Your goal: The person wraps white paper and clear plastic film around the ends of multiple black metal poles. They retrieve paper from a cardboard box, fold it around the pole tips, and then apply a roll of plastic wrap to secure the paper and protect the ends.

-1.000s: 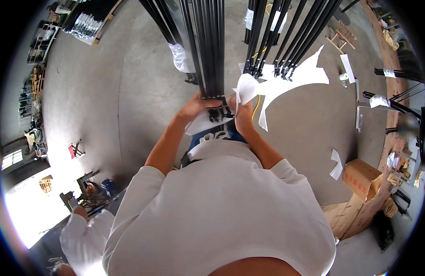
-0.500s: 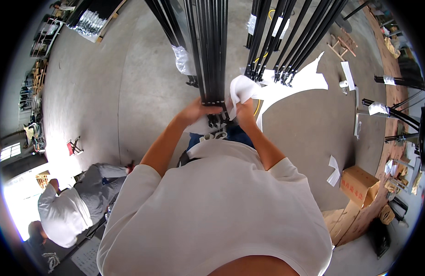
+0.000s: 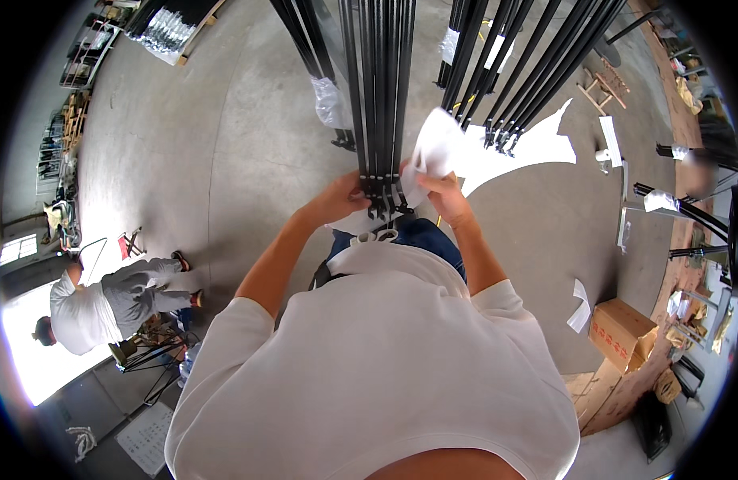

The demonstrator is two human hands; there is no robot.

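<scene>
Several long black metal poles stand together as a bundle in front of me, their hooked lower ends close to my waist. My left hand is curled at the left side of the bundle near those ends, closed on the poles; its fingertips are partly hidden. On the other side, my right hand grips a white sheet of soft, foam-like wrapping. The sheet rises in a curl right of the poles, and part of it shows behind and below their ends.
More black poles lean at the right over a white sheet on the floor. A pole group with clear wrap is at the left. A cardboard box sits at the right. Another person is at the far left.
My right hand has moved right and lifted the white sheet into a taller curl. My left thumb has drawn back from across the poles to their left side. The other person now stands more upright.
</scene>
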